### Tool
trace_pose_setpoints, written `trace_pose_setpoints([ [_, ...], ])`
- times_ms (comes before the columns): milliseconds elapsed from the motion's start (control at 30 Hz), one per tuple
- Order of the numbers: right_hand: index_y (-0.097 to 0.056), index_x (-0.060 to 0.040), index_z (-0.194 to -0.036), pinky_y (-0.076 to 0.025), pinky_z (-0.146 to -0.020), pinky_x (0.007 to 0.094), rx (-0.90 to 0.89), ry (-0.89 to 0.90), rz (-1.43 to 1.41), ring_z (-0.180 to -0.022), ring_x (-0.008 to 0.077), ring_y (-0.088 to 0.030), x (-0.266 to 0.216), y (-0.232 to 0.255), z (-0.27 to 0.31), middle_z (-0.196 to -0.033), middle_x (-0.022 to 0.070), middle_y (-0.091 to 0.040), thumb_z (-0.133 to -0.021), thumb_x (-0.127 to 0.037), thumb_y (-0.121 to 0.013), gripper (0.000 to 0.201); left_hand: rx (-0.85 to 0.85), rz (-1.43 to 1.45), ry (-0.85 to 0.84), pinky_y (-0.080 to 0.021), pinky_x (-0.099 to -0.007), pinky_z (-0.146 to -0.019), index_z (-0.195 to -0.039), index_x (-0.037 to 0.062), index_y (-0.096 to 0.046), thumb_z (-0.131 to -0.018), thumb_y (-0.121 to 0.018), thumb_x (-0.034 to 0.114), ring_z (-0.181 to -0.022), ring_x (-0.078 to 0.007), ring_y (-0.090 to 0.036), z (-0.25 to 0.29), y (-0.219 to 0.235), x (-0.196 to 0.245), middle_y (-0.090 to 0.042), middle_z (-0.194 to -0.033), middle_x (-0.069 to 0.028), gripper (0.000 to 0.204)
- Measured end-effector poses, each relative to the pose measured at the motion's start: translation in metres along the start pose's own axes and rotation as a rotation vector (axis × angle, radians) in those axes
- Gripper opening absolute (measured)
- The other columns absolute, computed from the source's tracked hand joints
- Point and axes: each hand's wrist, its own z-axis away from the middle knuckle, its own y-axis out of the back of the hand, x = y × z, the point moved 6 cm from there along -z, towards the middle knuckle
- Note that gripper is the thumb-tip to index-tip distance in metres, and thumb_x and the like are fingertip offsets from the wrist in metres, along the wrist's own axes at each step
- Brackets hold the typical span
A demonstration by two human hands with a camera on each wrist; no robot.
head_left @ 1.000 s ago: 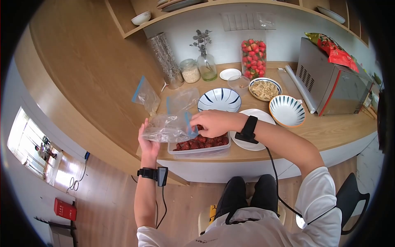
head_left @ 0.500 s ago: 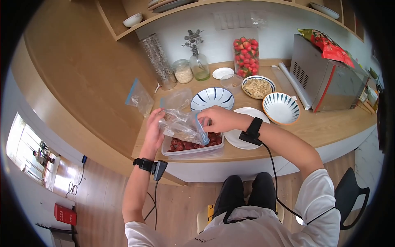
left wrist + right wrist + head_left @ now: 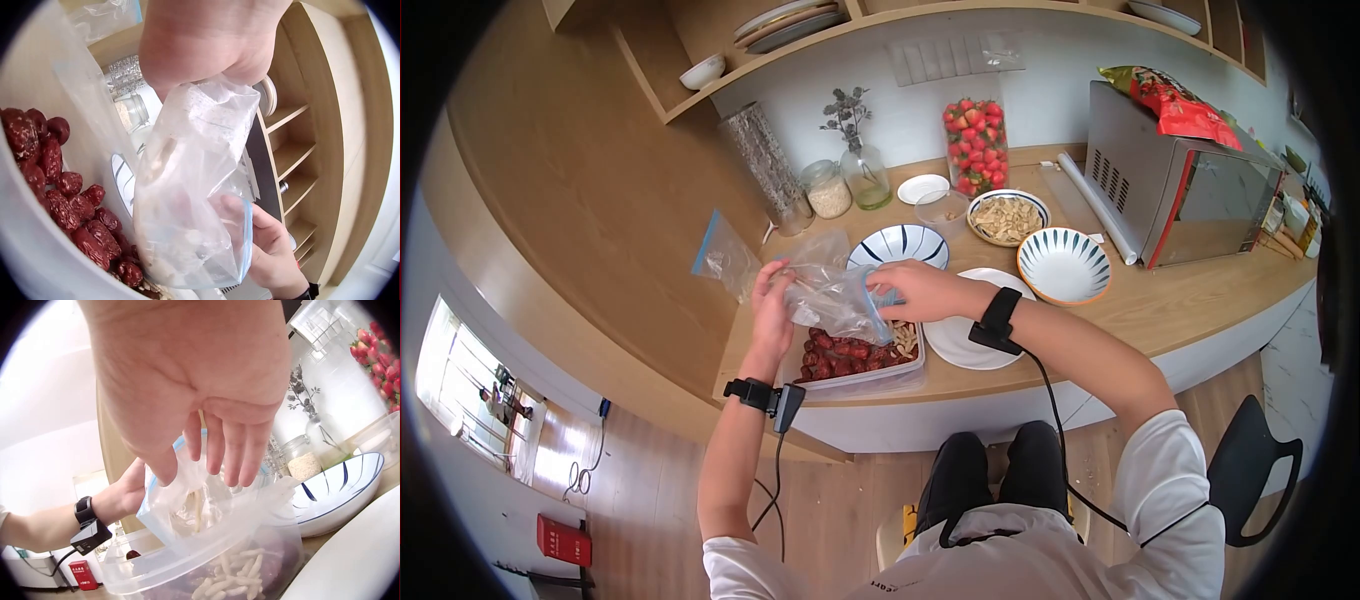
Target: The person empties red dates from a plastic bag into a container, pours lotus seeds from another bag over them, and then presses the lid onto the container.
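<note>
A clear zip bag (image 3: 832, 300) with a blue-edged mouth is tilted over a plastic container (image 3: 855, 385) of dark red dried dates (image 3: 835, 356). My left hand (image 3: 772, 312) grips the bag's closed end. At the mouth, my right hand (image 3: 920, 290) holds the blue edge between thumb and fingers, as the left wrist view also shows. Pale thin sticks (image 3: 234, 575) lie at the container's right end, seen through its wall in the right wrist view. A few pale pieces are visible inside the bag (image 3: 190, 509).
Behind the container stands a blue-striped bowl (image 3: 900, 247); a white plate (image 3: 978, 335) is right of it. Further back are a bowl of pale slices (image 3: 1008, 218), an orange-rimmed bowl (image 3: 1064, 266), strawberries (image 3: 977, 148) and a microwave (image 3: 1170, 180). Another zip bag (image 3: 725, 258) stands left.
Pale sticks now lie on the dates at the container's right end, where none showed before. Both hands still hold the bag, its mouth tipped down. The head view has shifted slightly.
</note>
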Motion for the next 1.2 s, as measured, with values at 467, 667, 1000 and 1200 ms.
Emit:
trace_pose_setpoints([
  [467, -0.056, -0.0127, -0.127, -0.049, -0.082, 0.0465, -0.438, -0.009, 0.181, -0.098, 0.0367, -0.062, -0.012, -0.064, -0.026, -0.107, 0.0175, -0.065, -0.092, -0.019, -0.055, 0.035, -0.014, -0.125, -0.117, -0.050, -0.0326, -0.090, -0.112, 0.0038, -0.055, -0.091, -0.056, -0.003, -0.108, -0.0196, -0.060, 0.012, 0.050, 0.020, -0.060, -0.111, -0.0086, 0.022],
  [667, -0.050, -0.0151, -0.136, -0.049, -0.086, 0.0465, -0.500, 0.022, 0.219, -0.104, 0.0377, -0.060, -0.031, -0.075, -0.041, -0.109, 0.0198, -0.064, -0.091, -0.019, -0.054, 0.046, -0.028, -0.271, -0.216, -0.045, -0.0305, -0.093, -0.115, 0.0046, -0.055, -0.093, -0.057, -0.001, -0.108, -0.0172, -0.060, 0.013, 0.055, 0.043, -0.062, -0.109, -0.0064, 0.023],
  [1000, -0.040, -0.0173, -0.144, -0.048, -0.089, 0.0471, -0.645, -0.011, 0.244, -0.105, 0.0374, -0.060, -0.034, -0.065, -0.042, -0.114, 0.0220, -0.062, -0.085, -0.013, -0.057, 0.061, -0.222, -0.523, -0.364, -0.044, -0.0295, -0.094, -0.112, 0.0044, -0.058, -0.092, -0.059, -0.002, -0.108, -0.0163, -0.061, 0.024, 0.013, 0.087, -0.063, -0.104, -0.0043, 0.021],
  [1200, -0.045, -0.0156, -0.141, -0.048, -0.090, 0.0460, -0.673, -0.019, 0.284, -0.106, 0.0372, -0.060, -0.030, -0.072, -0.038, -0.115, 0.0211, -0.061, -0.085, -0.016, -0.060, 0.058, -0.314, -0.558, -0.499, -0.045, -0.0306, -0.093, -0.113, 0.0036, -0.058, -0.090, -0.058, -0.003, -0.108, -0.0184, -0.062, 0.026, -0.001, 0.111, -0.063, -0.102, -0.0043, 0.024],
])
